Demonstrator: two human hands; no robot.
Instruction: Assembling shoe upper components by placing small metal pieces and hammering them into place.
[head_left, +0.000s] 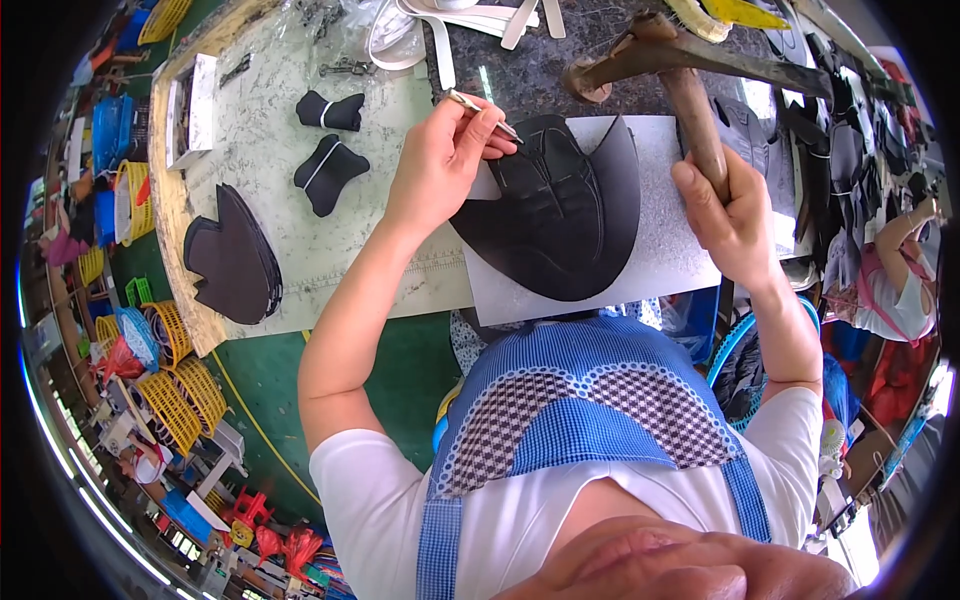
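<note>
The worktable point(265, 160) before me is pale and stained. The left hand point(450, 150) pinches a thin metal tool point(500, 130), whose tip is at the far left edge of the black piece point(545, 230); the right hand point(735, 210) grips a hammer point(697, 120), right of this piece. If the piece slides, I think the tip could scratch it; a crooked blow could hurt the fingers. The piece lies on a white sheet point(685, 250), long axis away from the person, rounded end toward the apron point(590, 435).
</note>
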